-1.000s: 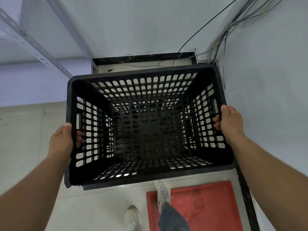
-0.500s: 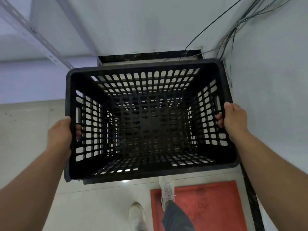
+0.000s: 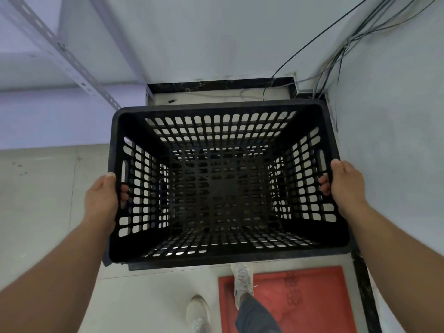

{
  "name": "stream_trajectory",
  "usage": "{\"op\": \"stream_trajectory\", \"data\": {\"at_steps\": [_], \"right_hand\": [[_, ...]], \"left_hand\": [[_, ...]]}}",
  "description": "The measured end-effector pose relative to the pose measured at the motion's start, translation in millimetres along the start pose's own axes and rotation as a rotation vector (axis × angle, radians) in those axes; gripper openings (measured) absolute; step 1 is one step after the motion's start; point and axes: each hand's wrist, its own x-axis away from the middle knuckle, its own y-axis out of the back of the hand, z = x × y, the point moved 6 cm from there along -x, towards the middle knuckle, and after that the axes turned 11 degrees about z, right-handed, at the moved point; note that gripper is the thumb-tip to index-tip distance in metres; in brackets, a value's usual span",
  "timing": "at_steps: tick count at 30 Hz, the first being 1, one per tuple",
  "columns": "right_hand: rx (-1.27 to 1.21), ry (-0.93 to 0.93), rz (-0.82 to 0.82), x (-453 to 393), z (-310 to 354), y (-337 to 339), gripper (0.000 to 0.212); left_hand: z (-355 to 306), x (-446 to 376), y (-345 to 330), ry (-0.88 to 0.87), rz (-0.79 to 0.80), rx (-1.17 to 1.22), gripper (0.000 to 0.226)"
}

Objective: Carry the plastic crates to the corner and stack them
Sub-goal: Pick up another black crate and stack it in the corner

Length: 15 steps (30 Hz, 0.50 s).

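We hold the black plastic crate (image 3: pixel 225 186) up in front of us, open side facing us, over the bare floor of the corner where the two pale walls (image 3: pixel 389 145) meet; through its lattice we seem to see another grid below, though we cannot tell if that is a second crate already there. The biggest risk, as we judge it, is the crate itself: it fills our view of the landing spot, so we could set it down skewed or catch its far rim on the dark skirting (image 3: pixel 216 84). Next, the red mat (image 3: pixel 300 299) lies under our right foot, and its edge could trip us as we step in. Then the loose cables (image 3: pixel 336 66) hanging down the corner sit just beside the crate's right far edge and might snag. Our left hand (image 3: pixel 102 200) and right hand (image 3: pixel 347 186) are each clamped on a side handle slot, fingers hooked through; a slip there would tip the load.
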Motion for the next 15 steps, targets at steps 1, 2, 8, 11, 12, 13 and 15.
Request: {"op": "stream_trajectory", "data": {"at_steps": [1, 2, 8, 11, 12, 13, 15], "right_hand": [[0.004, 0.003, -0.008, -0.1, 0.4, 0.1, 0.025], [0.012, 0.009, -0.016, -0.8, 0.8, -0.2, 0.025], [0.181, 0.024, -0.116, -5.9, -1.6, -1.9, 0.035], [0.214, 0.002, -0.068, -2.8, 3.2, -2.8, 0.04], [0.229, 0.0, -0.039, -0.9, 4.9, -2.7, 0.042], [0.278, 0.001, -0.014, 1.3, 6.7, -1.7, 0.044], [0.429, 0.008, -0.001, 11.7, 6.5, 3.4, 0.046]], "left_hand": [[0.6, 0.1, -0.5, -0.011, -0.007, -0.006, 0.025], [1.4, -0.4, -0.3, -0.025, -0.025, -0.012, 0.025], [9.8, -5.1, 1.1, -0.108, -0.152, -0.119, 0.032], [3.6, -0.7, 1.4, -0.115, -0.104, -0.177, 0.036], [2.7, 1.5, 2.7, -0.119, -0.067, -0.204, 0.036], [1.9, 4.8, 4.1, -0.126, -0.029, -0.255, 0.036], [9.1, 12.5, 9.9, -0.142, 0.014, -0.389, 0.039]]}}
